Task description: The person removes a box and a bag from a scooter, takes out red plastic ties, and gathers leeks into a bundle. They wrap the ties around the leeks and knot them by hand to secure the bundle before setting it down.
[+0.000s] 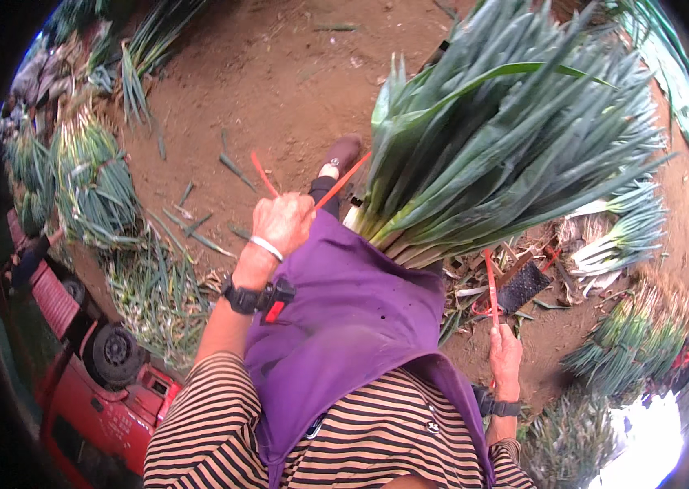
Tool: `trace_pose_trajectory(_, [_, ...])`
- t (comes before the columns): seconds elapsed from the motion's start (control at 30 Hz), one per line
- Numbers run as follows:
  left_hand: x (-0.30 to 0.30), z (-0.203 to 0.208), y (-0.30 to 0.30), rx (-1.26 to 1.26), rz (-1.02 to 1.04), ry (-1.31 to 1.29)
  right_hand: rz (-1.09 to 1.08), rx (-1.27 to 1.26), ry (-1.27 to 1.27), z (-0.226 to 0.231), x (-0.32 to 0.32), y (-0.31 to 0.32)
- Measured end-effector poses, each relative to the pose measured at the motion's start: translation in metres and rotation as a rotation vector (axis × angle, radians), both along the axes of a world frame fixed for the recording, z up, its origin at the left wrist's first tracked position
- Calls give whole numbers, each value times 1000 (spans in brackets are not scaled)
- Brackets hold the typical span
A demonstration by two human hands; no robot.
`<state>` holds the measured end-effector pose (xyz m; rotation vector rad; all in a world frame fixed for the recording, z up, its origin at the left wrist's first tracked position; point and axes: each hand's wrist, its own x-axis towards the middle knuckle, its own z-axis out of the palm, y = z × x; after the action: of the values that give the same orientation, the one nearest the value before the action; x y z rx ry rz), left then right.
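Observation:
A big bundle of green onions (491, 155) leans across in front of me, its pale stalk ends close to my purple apron (353, 285) and its green leaves fanning away to the upper right. My left hand (283, 224) is closed on a red strap (343, 181) at the bundle's left side; a loose tail sticks up past the fingers. To the right of the bundle, my right hand (506, 359) is closed round another red length (491, 285), held low. Leaves and stalks hide whatever runs between the two red lengths.
Bundled onions (92, 179) lie at left, with more bundles (630, 326) at right. A red truck (108, 416) stands lower left. Leaf scraps (165, 301) litter the dirt floor (279, 73). A dark textured piece (524, 287) lies near my right hand. Green sheeting (679, 73) edges the far right.

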<state>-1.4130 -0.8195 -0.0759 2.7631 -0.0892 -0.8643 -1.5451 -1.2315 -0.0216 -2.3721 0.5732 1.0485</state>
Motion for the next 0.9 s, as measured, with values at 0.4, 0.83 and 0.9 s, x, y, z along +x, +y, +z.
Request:
trace_pose_trajectory(0.4, [-89,9,22,354,-18,554,269,110,-118,4,16,17])
trace_pose_trajectory(0.83, [-58,47,-3,174,115,183,157,230,-245,-3,104,31])
trace_pose_trajectory(0.9, [-58,49,-2,120,94,89,155,240,-247,2,116,39])
